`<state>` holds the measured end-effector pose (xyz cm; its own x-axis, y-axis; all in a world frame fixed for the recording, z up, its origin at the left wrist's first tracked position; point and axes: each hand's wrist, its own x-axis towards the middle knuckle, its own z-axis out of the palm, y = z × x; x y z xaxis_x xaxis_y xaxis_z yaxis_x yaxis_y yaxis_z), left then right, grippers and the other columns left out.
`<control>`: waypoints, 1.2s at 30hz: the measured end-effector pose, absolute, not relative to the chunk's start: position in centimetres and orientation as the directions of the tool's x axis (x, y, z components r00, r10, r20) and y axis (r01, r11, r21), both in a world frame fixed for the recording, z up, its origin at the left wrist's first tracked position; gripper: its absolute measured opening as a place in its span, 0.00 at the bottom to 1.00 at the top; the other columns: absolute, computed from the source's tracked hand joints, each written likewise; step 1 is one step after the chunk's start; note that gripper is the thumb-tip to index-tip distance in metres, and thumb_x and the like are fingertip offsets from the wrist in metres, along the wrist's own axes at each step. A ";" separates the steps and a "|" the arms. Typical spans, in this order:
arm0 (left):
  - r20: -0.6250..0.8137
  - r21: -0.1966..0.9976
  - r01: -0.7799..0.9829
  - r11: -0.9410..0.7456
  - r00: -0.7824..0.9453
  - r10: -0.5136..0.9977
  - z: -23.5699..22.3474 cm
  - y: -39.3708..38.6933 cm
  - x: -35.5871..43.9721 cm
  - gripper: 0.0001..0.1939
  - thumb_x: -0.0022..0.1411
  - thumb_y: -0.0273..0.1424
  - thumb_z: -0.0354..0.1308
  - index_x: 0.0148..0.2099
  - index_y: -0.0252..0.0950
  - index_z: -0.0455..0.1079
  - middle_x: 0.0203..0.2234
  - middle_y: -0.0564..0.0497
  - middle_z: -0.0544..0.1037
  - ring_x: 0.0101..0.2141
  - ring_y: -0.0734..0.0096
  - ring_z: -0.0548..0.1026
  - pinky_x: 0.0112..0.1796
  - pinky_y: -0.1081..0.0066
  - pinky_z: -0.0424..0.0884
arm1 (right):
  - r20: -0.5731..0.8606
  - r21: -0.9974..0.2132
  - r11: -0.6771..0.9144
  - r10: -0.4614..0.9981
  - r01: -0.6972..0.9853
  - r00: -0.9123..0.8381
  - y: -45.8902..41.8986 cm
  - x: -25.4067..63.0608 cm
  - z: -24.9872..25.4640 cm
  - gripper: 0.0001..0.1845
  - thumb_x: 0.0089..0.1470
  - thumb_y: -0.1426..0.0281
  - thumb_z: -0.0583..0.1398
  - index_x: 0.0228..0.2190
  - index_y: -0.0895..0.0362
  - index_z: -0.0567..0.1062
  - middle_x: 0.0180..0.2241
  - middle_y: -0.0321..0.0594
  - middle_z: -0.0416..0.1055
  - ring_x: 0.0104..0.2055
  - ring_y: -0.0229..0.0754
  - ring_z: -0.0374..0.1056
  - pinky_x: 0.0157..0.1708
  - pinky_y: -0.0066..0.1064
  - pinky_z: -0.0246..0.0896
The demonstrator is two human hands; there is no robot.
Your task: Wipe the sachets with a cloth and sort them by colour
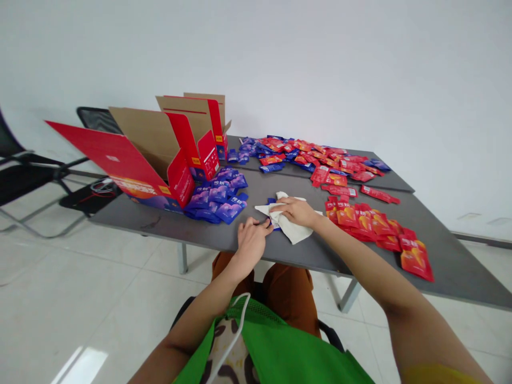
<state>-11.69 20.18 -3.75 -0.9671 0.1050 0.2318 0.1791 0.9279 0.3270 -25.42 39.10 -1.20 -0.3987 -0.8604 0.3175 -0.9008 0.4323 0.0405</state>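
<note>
A white cloth point(296, 232) lies bunched over a small blue pouch point(272, 201) on the table in front of me. My right hand point(296, 210) presses the cloth down, its fingers gathered on the fabric. At the pouch's near left edge, my left hand point(253, 238) has its fingers bent in and holds that edge against the tabletop. Most of the pouch is hidden by the cloth and my fingers. To the left is a pile of blue pouches point(218, 194), and on the right red pouches point(370, 221) lie in an overlapping row.
Open red cardboard boxes point(180, 184) stand along the left of the grey table point(288, 258). A heap of mixed red and blue pouches point(312, 154) spreads along the back by the wall. Black chairs point(28, 170) are at the far left.
</note>
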 end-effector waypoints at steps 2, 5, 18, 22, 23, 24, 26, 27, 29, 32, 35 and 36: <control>0.243 0.331 0.206 0.921 -0.962 0.128 -4.2 19.8 -11.8 0.22 0.68 0.28 0.48 0.57 0.56 0.71 0.57 0.58 0.72 0.53 0.62 0.63 0.50 0.59 0.57 | 0.309 0.082 0.500 -0.835 -0.862 -0.455 38.3 -26.5 -1.1 0.20 0.64 0.70 0.50 0.53 0.47 0.74 0.51 0.42 0.70 0.51 0.45 0.66 0.49 0.35 0.61; 0.256 0.338 0.206 0.918 -0.959 0.121 -4.6 19.4 -11.6 0.22 0.67 0.27 0.48 0.57 0.56 0.70 0.58 0.59 0.71 0.54 0.63 0.63 0.51 0.60 0.56 | 0.292 0.131 0.606 -0.780 -0.785 -0.554 37.3 -28.2 -0.7 0.21 0.64 0.70 0.50 0.54 0.47 0.73 0.51 0.43 0.71 0.49 0.46 0.66 0.45 0.34 0.61; 0.197 0.267 0.207 0.941 -0.968 0.157 -2.7 19.8 -11.5 0.21 0.64 0.24 0.49 0.48 0.53 0.77 0.47 0.52 0.79 0.52 0.60 0.65 0.48 0.60 0.58 | 0.282 0.205 0.347 -0.916 -0.915 -0.284 40.4 -22.6 0.6 0.20 0.65 0.59 0.52 0.54 0.45 0.73 0.42 0.41 0.74 0.42 0.43 0.64 0.39 0.30 0.57; 0.183 0.243 0.210 0.947 -0.969 0.168 -2.3 19.9 -11.8 0.20 0.64 0.25 0.50 0.47 0.53 0.78 0.46 0.52 0.79 0.52 0.58 0.65 0.48 0.58 0.58 | 0.285 0.169 0.363 -0.908 -0.916 -0.307 40.8 -22.4 -1.0 0.19 0.65 0.59 0.51 0.54 0.44 0.73 0.42 0.40 0.74 0.41 0.42 0.65 0.39 0.29 0.57; 0.187 0.241 0.212 0.947 -0.968 0.170 -2.4 19.9 -11.8 0.21 0.64 0.25 0.50 0.49 0.54 0.76 0.49 0.53 0.78 0.52 0.58 0.65 0.48 0.58 0.58 | 0.294 0.163 0.393 -0.895 -0.905 -0.336 40.6 -23.1 -1.2 0.19 0.65 0.59 0.51 0.54 0.44 0.73 0.43 0.41 0.73 0.42 0.42 0.65 0.39 0.29 0.57; 0.188 0.241 0.217 0.946 -0.967 0.173 -2.5 20.0 -11.8 0.21 0.64 0.25 0.49 0.51 0.54 0.75 0.51 0.54 0.77 0.52 0.57 0.65 0.48 0.58 0.58 | 0.301 0.160 0.427 -0.880 -0.890 -0.368 40.4 -23.9 -1.2 0.20 0.65 0.59 0.51 0.54 0.44 0.73 0.43 0.41 0.73 0.43 0.42 0.65 0.39 0.29 0.58; 0.200 0.255 0.213 0.943 -0.966 0.164 -3.1 20.3 -11.7 0.21 0.66 0.26 0.49 0.54 0.52 0.74 0.54 0.54 0.75 0.52 0.58 0.65 0.49 0.58 0.59 | 0.303 0.167 0.505 -0.844 -0.847 -0.443 39.6 -25.8 -0.9 0.20 0.65 0.58 0.52 0.54 0.45 0.73 0.45 0.42 0.73 0.45 0.43 0.65 0.39 0.29 0.58; 0.214 0.267 0.207 0.941 -0.965 0.152 -3.4 20.5 -11.7 0.20 0.66 0.27 0.49 0.55 0.50 0.73 0.54 0.54 0.75 0.51 0.58 0.65 0.49 0.59 0.60 | 0.300 0.172 0.548 -0.821 -0.819 -0.486 39.2 -26.7 -0.7 0.20 0.64 0.59 0.53 0.54 0.46 0.73 0.45 0.43 0.73 0.45 0.44 0.65 0.39 0.29 0.58; 0.255 0.280 0.175 0.944 -0.961 0.103 -4.2 21.1 -11.6 0.20 0.67 0.26 0.47 0.54 0.46 0.74 0.54 0.53 0.75 0.50 0.60 0.66 0.48 0.61 0.61 | 0.284 0.185 0.625 -0.773 -0.758 -0.568 38.2 -28.3 -0.3 0.20 0.63 0.60 0.54 0.54 0.46 0.73 0.45 0.44 0.73 0.46 0.46 0.65 0.38 0.29 0.59; 0.303 0.250 0.107 0.962 -0.953 0.027 -4.4 22.1 -11.5 0.21 0.65 0.23 0.46 0.53 0.42 0.75 0.54 0.50 0.75 0.47 0.60 0.68 0.47 0.61 0.63 | 0.276 0.199 0.700 -0.712 -0.686 -0.646 37.3 -29.6 0.0 0.20 0.64 0.61 0.52 0.55 0.45 0.72 0.46 0.45 0.72 0.46 0.48 0.64 0.37 0.31 0.60; 0.373 0.204 0.099 0.974 -0.928 0.016 -3.6 23.4 -11.6 0.23 0.63 0.25 0.48 0.58 0.36 0.70 0.56 0.45 0.73 0.50 0.56 0.68 0.50 0.59 0.62 | 0.309 0.200 0.744 -0.665 -0.638 -0.680 37.4 -29.7 0.1 0.21 0.66 0.63 0.48 0.56 0.43 0.71 0.48 0.46 0.70 0.48 0.49 0.63 0.37 0.32 0.60; 0.408 0.192 0.112 0.975 -0.913 0.024 -3.2 23.8 -11.6 0.25 0.63 0.27 0.49 0.61 0.33 0.66 0.59 0.42 0.70 0.53 0.55 0.66 0.51 0.58 0.61 | 0.329 0.196 0.754 -0.653 -0.627 -0.682 37.7 -29.5 0.2 0.22 0.66 0.64 0.48 0.57 0.43 0.70 0.48 0.46 0.69 0.49 0.50 0.63 0.37 0.32 0.60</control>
